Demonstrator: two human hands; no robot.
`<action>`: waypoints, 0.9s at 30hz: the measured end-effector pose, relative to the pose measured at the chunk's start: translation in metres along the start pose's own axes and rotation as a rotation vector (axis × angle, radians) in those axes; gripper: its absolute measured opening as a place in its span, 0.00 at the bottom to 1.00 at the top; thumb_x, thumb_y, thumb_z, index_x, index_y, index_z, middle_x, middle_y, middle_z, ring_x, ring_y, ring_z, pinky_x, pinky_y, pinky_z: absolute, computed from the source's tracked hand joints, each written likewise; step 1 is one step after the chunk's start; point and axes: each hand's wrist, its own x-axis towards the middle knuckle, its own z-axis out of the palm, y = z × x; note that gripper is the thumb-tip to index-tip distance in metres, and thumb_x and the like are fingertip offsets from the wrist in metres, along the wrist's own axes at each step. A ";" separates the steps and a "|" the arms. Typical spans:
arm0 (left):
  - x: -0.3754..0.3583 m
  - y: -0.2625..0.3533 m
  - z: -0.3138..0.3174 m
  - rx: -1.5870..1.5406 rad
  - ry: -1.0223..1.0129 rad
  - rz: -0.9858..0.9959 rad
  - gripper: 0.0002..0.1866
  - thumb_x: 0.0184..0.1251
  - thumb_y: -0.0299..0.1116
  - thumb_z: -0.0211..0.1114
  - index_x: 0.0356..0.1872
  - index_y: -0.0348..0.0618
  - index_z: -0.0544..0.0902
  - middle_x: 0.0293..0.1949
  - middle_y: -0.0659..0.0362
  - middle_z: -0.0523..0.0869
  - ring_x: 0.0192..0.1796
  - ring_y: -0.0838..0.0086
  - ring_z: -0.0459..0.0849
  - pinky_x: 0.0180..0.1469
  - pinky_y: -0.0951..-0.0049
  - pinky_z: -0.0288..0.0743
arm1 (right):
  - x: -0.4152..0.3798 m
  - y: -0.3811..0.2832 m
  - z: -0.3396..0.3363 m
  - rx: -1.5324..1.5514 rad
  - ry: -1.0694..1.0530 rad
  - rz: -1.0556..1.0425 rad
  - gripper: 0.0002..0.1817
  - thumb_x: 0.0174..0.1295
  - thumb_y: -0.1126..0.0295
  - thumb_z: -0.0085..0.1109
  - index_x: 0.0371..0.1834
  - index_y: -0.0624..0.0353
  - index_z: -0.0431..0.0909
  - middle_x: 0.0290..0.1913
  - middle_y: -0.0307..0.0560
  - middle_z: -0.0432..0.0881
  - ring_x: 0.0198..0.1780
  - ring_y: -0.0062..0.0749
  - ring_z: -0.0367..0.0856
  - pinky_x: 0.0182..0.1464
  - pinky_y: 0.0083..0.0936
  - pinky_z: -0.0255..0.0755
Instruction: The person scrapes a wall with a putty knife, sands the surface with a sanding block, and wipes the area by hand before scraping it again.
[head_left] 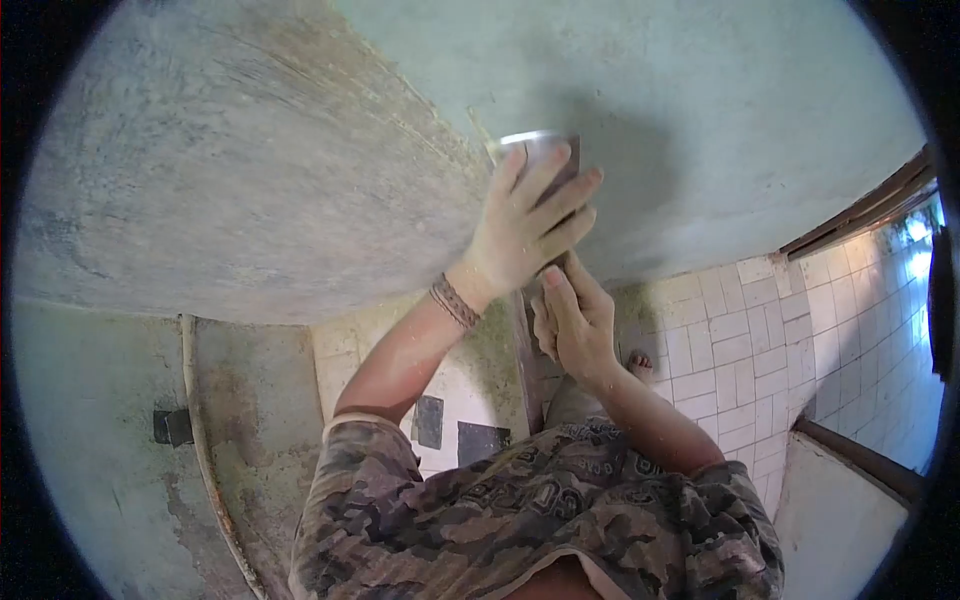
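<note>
A wide scraper (540,147) with a shiny metal blade lies against the wall in front of me, at the border between rough grey and smoother pale green surface. My left hand (525,215) rests on the back of the blade, its fingers spread and stretched out. Just below it, my right hand (578,318) is closed, apparently round the scraper's handle, which is mostly hidden by the fingers. A braided bracelet (454,301) circles my left wrist. The two hands are close together.
Rough grey wall (230,180) spreads to the left, pale green wall (760,120) to the right. A pipe (200,430) runs down at lower left. Light floor tiles (730,350) lie below, with a bare foot (640,362) on them. A wooden frame (865,205) edges the right side.
</note>
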 end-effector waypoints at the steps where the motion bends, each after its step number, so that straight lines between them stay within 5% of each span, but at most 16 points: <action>1: 0.007 0.007 -0.003 0.030 0.012 -0.030 0.12 0.58 0.42 0.59 0.42 0.57 0.83 0.63 0.60 0.81 0.73 0.53 0.67 0.72 0.44 0.52 | 0.003 -0.004 0.000 -0.002 -0.003 -0.012 0.17 0.78 0.64 0.45 0.60 0.63 0.72 0.22 0.29 0.69 0.20 0.09 0.63 0.22 0.13 0.59; 7: 0.043 -0.024 -0.039 0.098 0.147 0.004 0.11 0.59 0.42 0.57 0.38 0.56 0.84 0.64 0.59 0.80 0.73 0.53 0.67 0.73 0.44 0.51 | 0.013 -0.038 0.024 0.050 -0.154 -0.155 0.16 0.77 0.65 0.46 0.59 0.63 0.73 0.23 0.27 0.67 0.21 0.08 0.63 0.23 0.12 0.58; 10: 0.026 -0.004 -0.029 0.005 -0.018 -0.042 0.10 0.60 0.43 0.57 0.36 0.55 0.85 0.63 0.59 0.80 0.72 0.53 0.69 0.72 0.46 0.52 | 0.004 -0.030 0.014 0.021 -0.111 -0.121 0.15 0.77 0.65 0.47 0.57 0.62 0.74 0.23 0.26 0.67 0.22 0.09 0.63 0.23 0.12 0.57; 13: 0.030 -0.008 -0.020 0.017 0.098 -0.056 0.10 0.59 0.42 0.58 0.37 0.55 0.84 0.63 0.59 0.80 0.73 0.53 0.67 0.73 0.45 0.50 | 0.005 -0.024 0.009 0.011 -0.033 -0.035 0.16 0.76 0.66 0.47 0.61 0.62 0.73 0.23 0.27 0.66 0.23 0.09 0.63 0.24 0.11 0.57; 15: 0.045 -0.012 -0.033 0.012 0.139 -0.079 0.10 0.59 0.42 0.58 0.37 0.55 0.84 0.63 0.59 0.80 0.73 0.53 0.67 0.74 0.44 0.49 | 0.017 -0.041 0.023 -0.104 -0.071 -0.266 0.20 0.76 0.67 0.48 0.67 0.62 0.71 0.23 0.27 0.68 0.23 0.09 0.64 0.24 0.12 0.59; 18: 0.059 -0.023 -0.051 0.076 0.216 -0.062 0.10 0.60 0.41 0.57 0.39 0.57 0.84 0.64 0.59 0.80 0.75 0.54 0.65 0.76 0.44 0.47 | 0.009 -0.061 0.032 0.003 -0.078 -0.183 0.22 0.75 0.67 0.49 0.69 0.61 0.70 0.24 0.27 0.69 0.24 0.10 0.65 0.26 0.13 0.61; 21: 0.032 -0.005 -0.026 0.020 0.052 -0.077 0.12 0.58 0.39 0.56 0.41 0.55 0.82 0.65 0.61 0.78 0.74 0.54 0.64 0.73 0.42 0.51 | -0.004 -0.046 0.018 0.012 -0.044 -0.023 0.21 0.75 0.67 0.49 0.68 0.60 0.71 0.24 0.28 0.70 0.23 0.11 0.65 0.25 0.14 0.60; 24: 0.051 -0.016 -0.045 0.026 0.150 -0.068 0.11 0.58 0.38 0.57 0.41 0.55 0.82 0.65 0.62 0.78 0.73 0.54 0.64 0.73 0.42 0.50 | 0.008 -0.048 0.028 -0.051 -0.063 -0.221 0.21 0.75 0.68 0.48 0.68 0.60 0.71 0.23 0.27 0.68 0.22 0.10 0.64 0.23 0.13 0.59; 27: 0.074 -0.032 -0.074 0.108 0.168 -0.026 0.12 0.60 0.42 0.58 0.41 0.54 0.86 0.63 0.59 0.80 0.72 0.55 0.68 0.74 0.46 0.50 | 0.010 -0.086 0.048 0.063 -0.169 -0.140 0.24 0.76 0.69 0.45 0.73 0.61 0.63 0.22 0.29 0.68 0.18 0.10 0.63 0.19 0.13 0.59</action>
